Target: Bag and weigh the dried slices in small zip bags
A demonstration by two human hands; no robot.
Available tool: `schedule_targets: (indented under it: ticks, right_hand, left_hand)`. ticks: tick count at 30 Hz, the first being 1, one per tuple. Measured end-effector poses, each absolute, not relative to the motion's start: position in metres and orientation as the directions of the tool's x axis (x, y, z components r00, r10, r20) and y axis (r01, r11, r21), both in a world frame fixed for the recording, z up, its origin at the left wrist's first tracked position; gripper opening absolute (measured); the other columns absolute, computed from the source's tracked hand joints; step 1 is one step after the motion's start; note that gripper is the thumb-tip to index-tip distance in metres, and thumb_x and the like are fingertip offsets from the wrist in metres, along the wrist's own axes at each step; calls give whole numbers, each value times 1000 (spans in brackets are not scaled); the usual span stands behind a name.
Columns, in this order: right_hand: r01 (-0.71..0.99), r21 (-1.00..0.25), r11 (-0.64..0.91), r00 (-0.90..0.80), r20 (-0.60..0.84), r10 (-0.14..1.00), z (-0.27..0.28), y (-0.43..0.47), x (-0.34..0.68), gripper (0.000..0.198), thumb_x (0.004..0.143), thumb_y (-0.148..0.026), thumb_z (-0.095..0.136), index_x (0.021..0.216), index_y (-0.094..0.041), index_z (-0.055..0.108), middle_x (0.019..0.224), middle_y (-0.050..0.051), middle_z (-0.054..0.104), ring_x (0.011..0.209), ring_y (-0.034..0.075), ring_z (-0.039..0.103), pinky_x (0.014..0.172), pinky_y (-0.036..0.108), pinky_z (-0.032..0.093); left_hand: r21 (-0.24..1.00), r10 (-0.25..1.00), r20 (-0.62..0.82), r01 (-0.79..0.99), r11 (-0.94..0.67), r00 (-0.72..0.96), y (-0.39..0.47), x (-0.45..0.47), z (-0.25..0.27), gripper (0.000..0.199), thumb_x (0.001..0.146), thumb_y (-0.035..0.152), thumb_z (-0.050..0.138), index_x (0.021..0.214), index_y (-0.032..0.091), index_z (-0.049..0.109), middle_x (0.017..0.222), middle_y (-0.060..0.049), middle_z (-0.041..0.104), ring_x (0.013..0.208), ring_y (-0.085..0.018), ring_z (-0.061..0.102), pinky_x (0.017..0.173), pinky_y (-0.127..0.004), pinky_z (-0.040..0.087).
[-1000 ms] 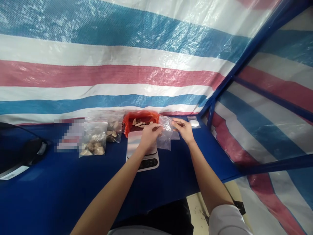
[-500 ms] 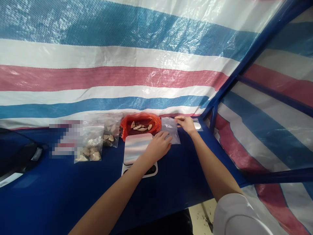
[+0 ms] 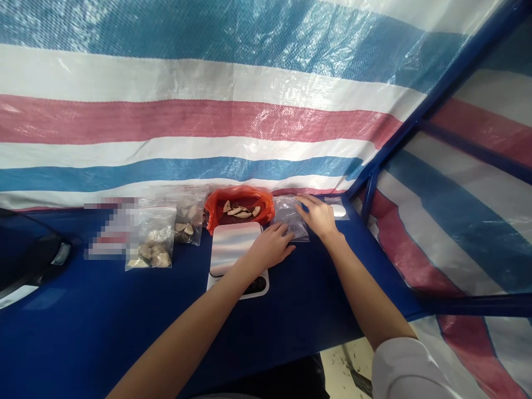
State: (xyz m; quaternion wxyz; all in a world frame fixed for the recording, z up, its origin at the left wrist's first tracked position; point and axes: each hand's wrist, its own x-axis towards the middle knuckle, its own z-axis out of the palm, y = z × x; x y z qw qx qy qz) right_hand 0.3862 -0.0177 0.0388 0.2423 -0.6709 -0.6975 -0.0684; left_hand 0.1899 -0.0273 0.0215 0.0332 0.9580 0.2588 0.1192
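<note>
A clear plastic zip bag [image 3: 286,211] lies flat on the blue table, with nothing visible inside it. My left hand [image 3: 272,245] rests by the bag's lower left edge, fingers apart and partly over the weighing scale [image 3: 235,246]. Across the bag's right side reaches my right hand [image 3: 319,217], its thumb and fingers spread and touching the plastic. Behind the scale, an open orange-red plastic bag [image 3: 214,213] holds several pale dried slices [image 3: 242,214], perhaps mushroom.
Left of the scale stand clear bags with pale chunks [image 3: 154,256] and darker pieces [image 3: 185,230]. A small bag with a white round patch [image 3: 338,210] lies at the right. A black object [image 3: 29,260] sits far left. Striped sheeting [image 3: 187,119] and a blue frame [image 3: 399,149] enclose the table.
My right hand has loosened from its pinch at the bag's top right corner, and its fingers now spread over the plastic. The bag lies flatter. My left hand has hardly moved.
</note>
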Motion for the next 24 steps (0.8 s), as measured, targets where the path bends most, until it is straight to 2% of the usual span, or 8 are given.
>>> schedule_targets:
  ticks: [2, 5, 8, 11, 17, 24]
  right_hand:
    - [967, -206, 150, -31, 486, 873, 39, -26, 379, 31, 99, -32, 52, 123, -28, 71, 141, 2, 63, 121, 23, 66, 86, 32, 61]
    - [949, -235, 211, -65, 511, 857, 32, -28, 372, 30, 100, -31, 50, 120, -26, 73, 137, 2, 66, 123, 20, 65, 91, 30, 59]
    - [916, -292, 275, -126, 442, 888, 19, -21, 371, 27, 98, -29, 54, 118, -26, 73, 132, 2, 70, 123, 19, 65, 98, 29, 57]
    - [902, -314, 297, -181, 351, 919, 6, -15, 375, 29, 97, -29, 57, 123, -27, 71, 140, 3, 64, 126, 21, 63, 105, 34, 54]
    - [903, -243, 354, -276, 303, 912, -7, -13, 385, 36, 100, -32, 51, 131, -24, 68, 148, 7, 56, 139, 26, 51, 117, 44, 43]
    - [889, -190, 417, -357, 282, 891, -5, -3, 394, 39, 101, -33, 49, 135, -22, 64, 148, 8, 56, 141, 25, 49, 121, 44, 38]
  left_hand:
    - [138, 507, 208, 488, -862, 836, -26, 190, 20, 33, 99, 34, 52, 121, 14, 66, 123, -17, 64, 118, -31, 60, 101, -44, 49]
    - [125, 502, 170, 486, -865, 848, -25, 191, 19, 34, 99, 35, 51, 121, 13, 66, 124, -17, 64, 119, -31, 59, 102, -44, 49]
    - [131, 488, 161, 472, -872, 858, -26, 190, 20, 34, 99, 34, 52, 122, 12, 65, 125, -17, 64, 120, -31, 60, 103, -44, 49]
    - [137, 482, 194, 463, -876, 854, -27, 187, 20, 34, 98, 33, 53, 122, 13, 65, 126, -18, 63, 120, -31, 60, 103, -45, 49]
    - [65, 496, 202, 494, -867, 844, -25, 182, 15, 36, 99, 38, 52, 118, 12, 67, 124, -21, 65, 119, -32, 61, 103, -46, 47]
    - [50, 511, 183, 511, -858, 840, -23, 188, 12, 39, 98, 41, 52, 121, 13, 67, 130, -23, 63, 120, -33, 61, 103, -46, 45]
